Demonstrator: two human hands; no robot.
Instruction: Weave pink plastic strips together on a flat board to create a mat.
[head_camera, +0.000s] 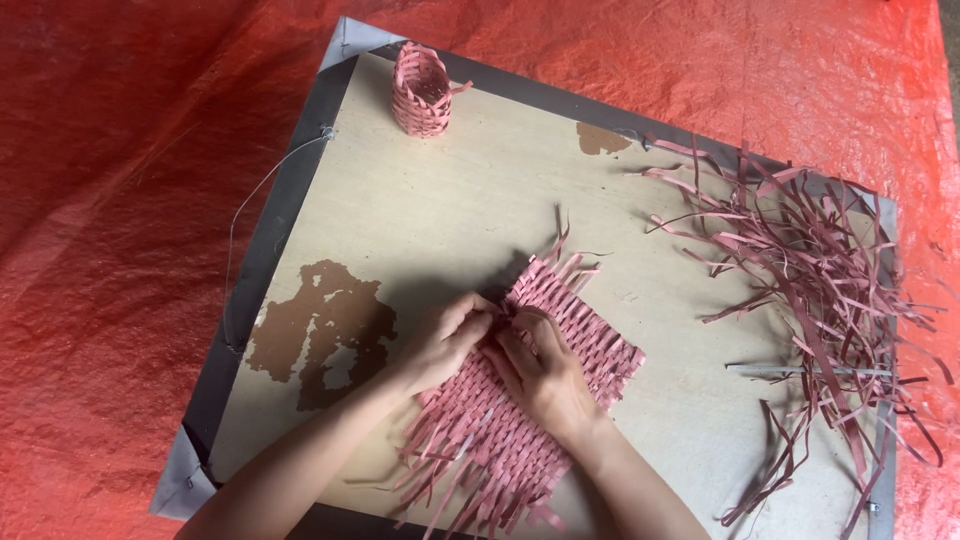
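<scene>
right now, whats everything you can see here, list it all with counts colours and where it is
woven mat: one, pink, middle of the board, under both hands
small woven basket: one, pink, upright at the board's far edge
loose strips: a pile, too many to count, pink, right side of the board
board: one, pale wood with brown worn patches and a grey metal rim, lying on the sheet
sheet: one, red, under the board
wire: one, thin grey, at the board's left rim
rod: one, thin grey, among the strips
left hand: pinching strips at the mat's edge
right hand: resting on the mat, fingers at the same spot
</scene>
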